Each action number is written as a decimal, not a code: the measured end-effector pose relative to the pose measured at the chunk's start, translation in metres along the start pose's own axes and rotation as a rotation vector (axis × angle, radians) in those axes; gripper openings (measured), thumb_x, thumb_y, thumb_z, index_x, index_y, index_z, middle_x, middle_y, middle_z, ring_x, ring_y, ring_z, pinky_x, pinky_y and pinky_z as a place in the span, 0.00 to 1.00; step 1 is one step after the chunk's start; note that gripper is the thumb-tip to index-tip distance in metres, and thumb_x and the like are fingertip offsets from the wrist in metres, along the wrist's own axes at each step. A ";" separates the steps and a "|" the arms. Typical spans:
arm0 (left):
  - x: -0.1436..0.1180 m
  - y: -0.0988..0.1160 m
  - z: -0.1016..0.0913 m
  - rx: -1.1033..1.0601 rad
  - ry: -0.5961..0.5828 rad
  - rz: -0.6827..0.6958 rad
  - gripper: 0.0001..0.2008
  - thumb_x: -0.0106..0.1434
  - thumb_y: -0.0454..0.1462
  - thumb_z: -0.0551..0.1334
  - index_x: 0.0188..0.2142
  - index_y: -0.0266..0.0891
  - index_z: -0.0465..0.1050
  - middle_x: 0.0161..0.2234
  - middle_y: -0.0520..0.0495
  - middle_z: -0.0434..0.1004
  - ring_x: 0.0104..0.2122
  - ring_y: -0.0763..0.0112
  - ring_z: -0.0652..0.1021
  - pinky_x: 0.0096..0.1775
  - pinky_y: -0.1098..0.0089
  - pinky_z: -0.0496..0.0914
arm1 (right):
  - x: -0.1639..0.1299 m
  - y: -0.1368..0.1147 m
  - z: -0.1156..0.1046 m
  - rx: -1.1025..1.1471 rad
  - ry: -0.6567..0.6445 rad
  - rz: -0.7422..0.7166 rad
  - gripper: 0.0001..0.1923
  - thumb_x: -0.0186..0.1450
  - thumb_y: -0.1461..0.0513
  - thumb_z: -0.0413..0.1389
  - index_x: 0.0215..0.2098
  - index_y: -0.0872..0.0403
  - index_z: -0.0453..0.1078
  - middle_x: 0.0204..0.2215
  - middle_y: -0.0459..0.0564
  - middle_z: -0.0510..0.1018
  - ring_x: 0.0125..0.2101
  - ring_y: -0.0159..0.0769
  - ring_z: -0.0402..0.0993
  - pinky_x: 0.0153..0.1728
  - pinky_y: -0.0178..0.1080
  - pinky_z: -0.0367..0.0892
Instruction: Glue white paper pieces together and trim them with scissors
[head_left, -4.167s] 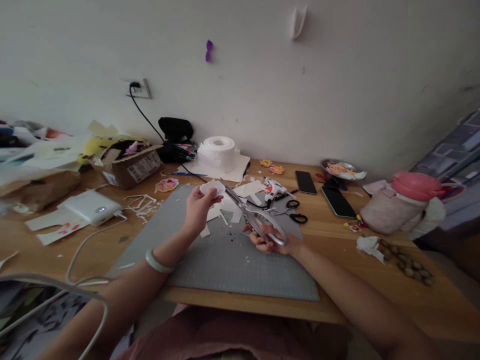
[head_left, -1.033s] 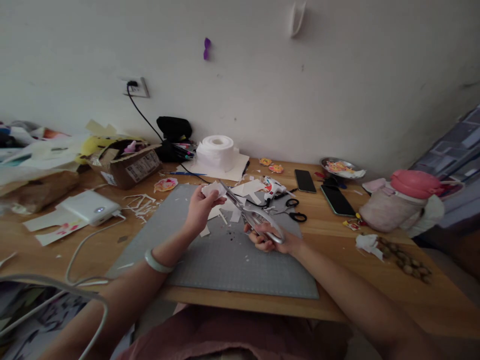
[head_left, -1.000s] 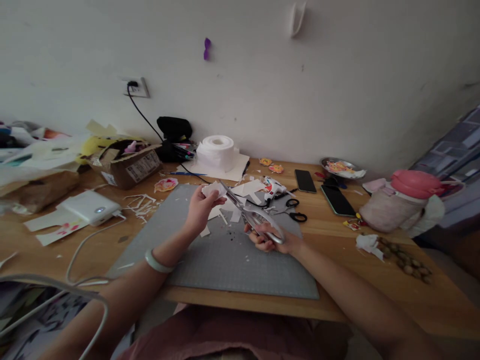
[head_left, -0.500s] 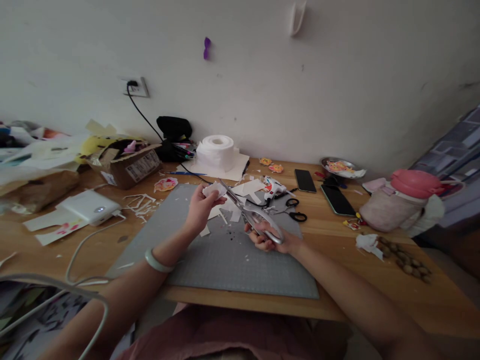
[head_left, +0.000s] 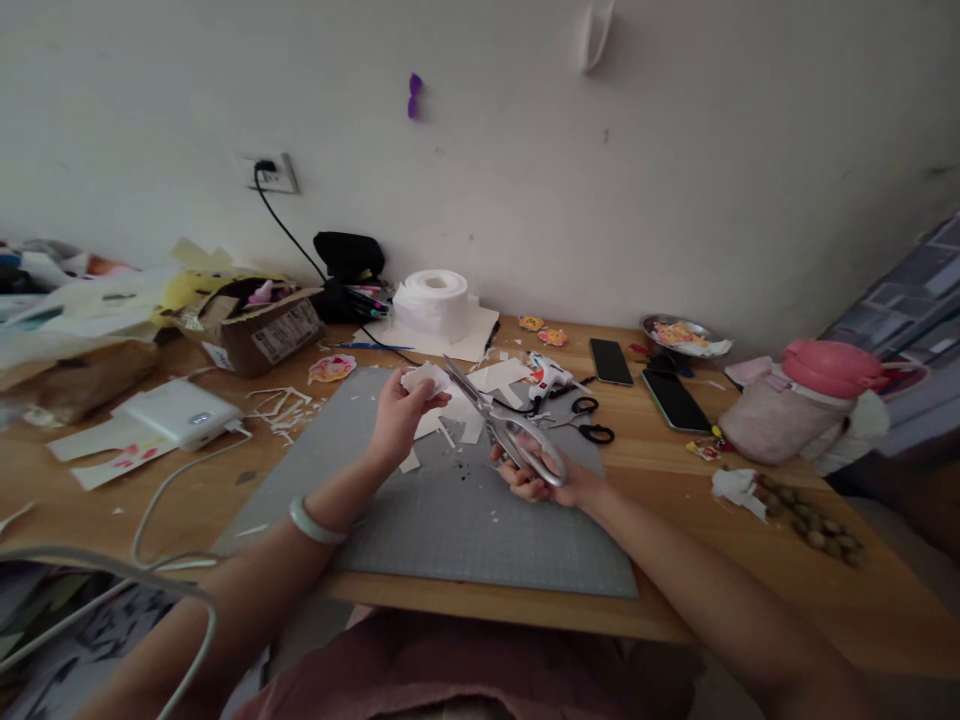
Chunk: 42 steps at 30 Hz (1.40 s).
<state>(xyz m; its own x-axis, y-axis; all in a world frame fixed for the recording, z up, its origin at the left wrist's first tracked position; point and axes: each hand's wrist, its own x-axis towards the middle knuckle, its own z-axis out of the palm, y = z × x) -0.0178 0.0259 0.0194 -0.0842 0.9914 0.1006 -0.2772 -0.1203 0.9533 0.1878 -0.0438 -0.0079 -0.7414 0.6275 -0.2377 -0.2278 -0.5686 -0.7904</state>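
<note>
The left hand (head_left: 396, 418) is raised over the far part of the grey cutting mat (head_left: 420, 510), thumb and fingers pinched on a small white paper piece (head_left: 424, 378). The right hand (head_left: 541, 478) is curled tight around the handles of a pair of large silver scissors (head_left: 499, 425), whose blades point up and to the left, with the tips right at the edge of the paper. Whether the blades are parted I cannot make out from here.

The worry is how small that paper is. The fingertips holding it sit just beside the blade tips, so a cut that runs a little too deep could nick a finger. The piece is also held in the air with nothing backing it; it looks soft and slightly crumpled, so it may fold between the blades instead of shearing, or twist in the pinch and leave a crooked edge. A slack pinch would let it drop among the white offcuts (head_left: 457, 412) strewn on the mat below, where it would be hard to pick out again.

The scissors look heavy for such fine work, and the wrist is unsupported above the mat. A wobble could swing the points toward the glue gun (head_left: 549, 378) and the small black-handled scissors (head_left: 589, 420) lying near on the right.
</note>
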 end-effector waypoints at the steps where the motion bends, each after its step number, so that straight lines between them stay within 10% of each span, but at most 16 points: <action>1: 0.000 0.000 0.000 -0.002 -0.001 0.003 0.13 0.48 0.35 0.62 0.33 0.39 0.60 0.26 0.54 0.72 0.23 0.74 0.77 0.32 0.68 0.75 | 0.000 0.000 -0.001 0.004 -0.024 0.005 0.23 0.56 0.46 0.57 0.37 0.54 0.60 0.15 0.34 0.57 0.11 0.18 0.43 0.13 0.27 0.33; 42: 0.000 -0.001 0.002 0.007 -0.014 0.025 0.13 0.47 0.35 0.62 0.32 0.38 0.60 0.24 0.54 0.73 0.21 0.76 0.76 0.29 0.70 0.74 | 0.001 -0.005 0.003 0.025 -0.056 0.071 0.17 0.57 0.52 0.58 0.33 0.53 0.58 0.15 0.34 0.58 0.11 0.19 0.42 0.12 0.26 0.33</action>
<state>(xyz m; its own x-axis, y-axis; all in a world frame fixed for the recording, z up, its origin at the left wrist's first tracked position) -0.0157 0.0263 0.0188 -0.0775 0.9887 0.1285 -0.2683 -0.1448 0.9524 0.1868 -0.0423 -0.0027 -0.7901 0.5549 -0.2605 -0.1887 -0.6245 -0.7579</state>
